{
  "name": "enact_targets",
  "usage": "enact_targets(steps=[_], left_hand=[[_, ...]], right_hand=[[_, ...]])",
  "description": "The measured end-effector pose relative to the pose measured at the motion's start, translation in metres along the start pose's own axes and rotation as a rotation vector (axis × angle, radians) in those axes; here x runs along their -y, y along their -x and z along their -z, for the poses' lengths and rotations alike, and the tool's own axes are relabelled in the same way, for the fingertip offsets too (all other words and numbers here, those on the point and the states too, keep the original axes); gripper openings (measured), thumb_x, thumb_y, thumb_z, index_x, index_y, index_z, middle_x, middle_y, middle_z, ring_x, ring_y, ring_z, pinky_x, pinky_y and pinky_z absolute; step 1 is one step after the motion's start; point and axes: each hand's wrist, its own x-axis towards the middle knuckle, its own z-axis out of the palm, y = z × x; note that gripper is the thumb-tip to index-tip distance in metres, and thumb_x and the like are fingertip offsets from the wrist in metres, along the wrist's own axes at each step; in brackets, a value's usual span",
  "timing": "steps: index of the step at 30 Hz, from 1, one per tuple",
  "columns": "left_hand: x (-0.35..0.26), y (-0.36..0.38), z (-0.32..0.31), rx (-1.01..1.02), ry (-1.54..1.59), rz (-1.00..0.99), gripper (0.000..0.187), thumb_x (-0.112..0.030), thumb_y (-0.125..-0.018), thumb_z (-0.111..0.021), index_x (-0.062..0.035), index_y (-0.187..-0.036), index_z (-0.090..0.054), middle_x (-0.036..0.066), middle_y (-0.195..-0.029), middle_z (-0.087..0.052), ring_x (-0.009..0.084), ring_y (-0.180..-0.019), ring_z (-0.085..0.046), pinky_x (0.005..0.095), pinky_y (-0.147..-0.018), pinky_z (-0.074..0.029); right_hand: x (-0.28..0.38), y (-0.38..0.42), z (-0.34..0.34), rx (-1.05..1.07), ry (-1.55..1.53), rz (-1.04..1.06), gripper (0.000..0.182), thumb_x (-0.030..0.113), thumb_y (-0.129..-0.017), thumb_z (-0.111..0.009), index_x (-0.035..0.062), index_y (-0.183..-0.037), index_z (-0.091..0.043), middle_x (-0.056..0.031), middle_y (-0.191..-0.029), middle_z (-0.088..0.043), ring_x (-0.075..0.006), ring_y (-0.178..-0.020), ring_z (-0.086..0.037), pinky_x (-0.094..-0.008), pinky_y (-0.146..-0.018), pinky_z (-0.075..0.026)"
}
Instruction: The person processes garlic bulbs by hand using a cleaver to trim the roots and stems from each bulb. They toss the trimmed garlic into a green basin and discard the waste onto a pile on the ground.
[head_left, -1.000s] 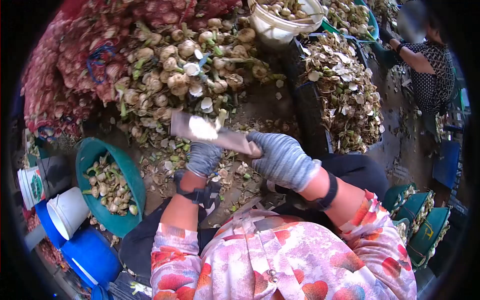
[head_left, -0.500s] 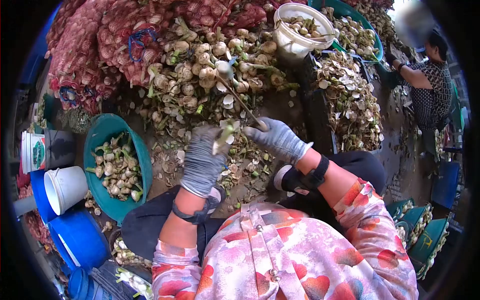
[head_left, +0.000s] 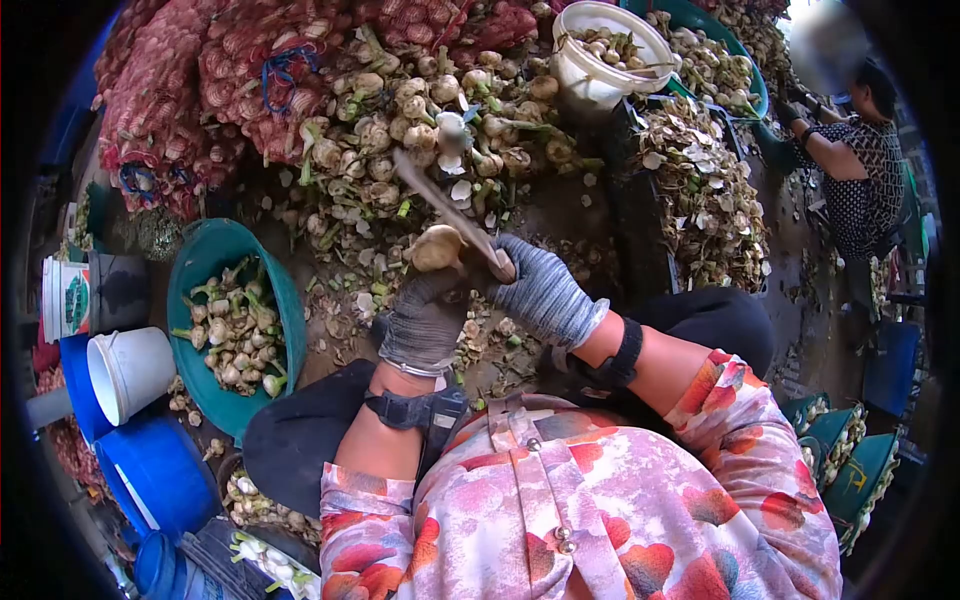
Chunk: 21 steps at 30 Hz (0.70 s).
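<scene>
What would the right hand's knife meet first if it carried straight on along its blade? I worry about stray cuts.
Probably the heap of untrimmed bulbs ahead; the knife in the right hand points up-left at it, past the bulb the left hand holds. Depth is unclear.

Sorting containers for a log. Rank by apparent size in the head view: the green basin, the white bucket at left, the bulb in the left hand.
1. green basin
2. white bucket
3. bulb, gripped by the left hand

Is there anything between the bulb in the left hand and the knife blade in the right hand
Nothing visible. The left hand holds the bulb up right beside the knife held in the right hand; the blade runs just behind the bulb, with no other object between them.
</scene>
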Motion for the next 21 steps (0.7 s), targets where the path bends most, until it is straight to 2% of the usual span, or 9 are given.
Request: enact_targets(steps=[3,5,7,8,9,12,16,19,21], left_hand=[[-0.006,0.000,-0.007,0.164,-1.146,-0.342,0.037,-0.005,-0.085,-0.061,-0.0022,-0.120,-0.052,0.012,-0.113,-0.059,0.0261,-0.105,-0.058,0.0381,-0.095,-0.048],[-0.003,0.004,-0.003,0.068,-2.205,-0.888,0.035,-0.019,-0.090,-0.057,-0.0069,-0.122,-0.054,0.015,-0.114,-0.058,0.0320,-0.105,-0.057,0.0411,-0.096,-0.045],[-0.002,0.002,0.007,0.067,-2.157,-0.837,0.038,-0.026,-0.089,-0.059,-0.0075,-0.122,-0.055,0.017,-0.117,-0.057,0.0342,-0.106,-0.058,0.0434,-0.095,-0.045],[0.002,0.001,0.015,0.042,-2.382,-1.101,0.042,-0.029,-0.087,-0.061,-0.0075,-0.123,-0.055,0.018,-0.117,-0.057,0.0358,-0.107,-0.058,0.0460,-0.093,-0.046],[0.003,0.002,0.024,0.055,-2.380,-1.096,0.042,-0.029,-0.087,-0.061,-0.0075,-0.123,-0.055,0.018,-0.117,-0.057,0.0358,-0.107,-0.058,0.0460,-0.093,-0.046],[0.001,0.012,0.029,0.164,-2.053,-0.874,0.044,-0.027,-0.087,-0.063,-0.0080,-0.126,-0.054,0.018,-0.121,-0.056,0.0362,-0.108,-0.057,0.0473,-0.091,-0.047],[0.006,0.015,0.058,0.182,-2.118,-0.840,0.044,-0.027,-0.088,-0.063,-0.0078,-0.126,-0.054,0.018,-0.122,-0.056,0.0360,-0.107,-0.057,0.0475,-0.092,-0.046],[0.012,0.012,0.074,0.110,-2.145,-0.975,0.046,-0.036,-0.086,-0.064,-0.0182,-0.128,-0.055,0.011,-0.121,-0.060,0.0304,-0.108,-0.060,0.0473,-0.090,-0.047],[0.012,0.011,0.074,0.173,-2.213,-0.752,0.049,-0.036,-0.085,-0.065,-0.0163,-0.129,-0.054,0.011,-0.124,-0.059,0.0314,-0.110,-0.059,0.0465,-0.092,-0.047]], right_hand=[[0.009,0.008,0.018,0.081,0.195,0.029,0.036,0.023,-0.080,-0.074,0.0063,-0.109,-0.063,-0.0180,-0.090,-0.067,-0.0320,-0.083,-0.067,-0.0377,-0.073,-0.053],[0.015,0.012,0.031,0.127,0.377,0.162,0.031,0.022,-0.076,-0.070,0.0094,-0.103,-0.063,-0.0190,-0.087,-0.067,-0.0376,-0.084,-0.065,-0.0448,-0.071,-0.052],[0.018,0.013,0.040,0.145,0.449,0.217,0.028,0.022,-0.074,-0.071,0.0106,-0.100,-0.065,-0.0168,-0.084,-0.067,-0.0363,-0.081,-0.066,-0.0450,-0.069,-0.052],[0.019,0.013,0.044,0.198,0.510,0.226,0.027,0.022,-0.074,-0.070,0.0106,-0.098,-0.064,-0.0162,-0.083,-0.067,-0.0362,-0.081,-0.065,-0.0449,-0.069,-0.052],[0.019,0.015,0.045,0.252,0.568,0.233,0.025,0.021,-0.074,-0.070,0.0106,-0.096,-0.064,-0.0156,-0.082,-0.066,-0.0361,-0.080,-0.065,-0.0449,-0.068,-0.052],[0.018,0.018,0.042,0.243,0.559,0.258,0.021,0.021,-0.075,-0.069,0.0118,-0.092,-0.063,-0.0138,-0.080,-0.066,-0.0356,-0.079,-0.065,-0.0444,-0.067,-0.052],[0.026,0.018,0.044,0.278,0.596,0.267,0.019,0.021,-0.075,-0.069,0.0134,-0.092,-0.063,-0.0132,-0.080,-0.066,-0.0351,-0.078,-0.065,-0.0437,-0.065,-0.052],[0.028,0.018,0.044,0.308,0.607,0.250,0.020,0.020,-0.075,-0.069,0.0128,-0.093,-0.062,-0.0138,-0.079,-0.066,-0.0356,-0.077,-0.065,-0.0441,-0.064,-0.051],[0.027,0.016,0.041,0.367,0.652,0.184,0.020,0.019,-0.076,-0.068,0.0123,-0.094,-0.062,-0.0148,-0.078,-0.065,-0.0363,-0.077,-0.065,-0.0445,-0.064,-0.051]])
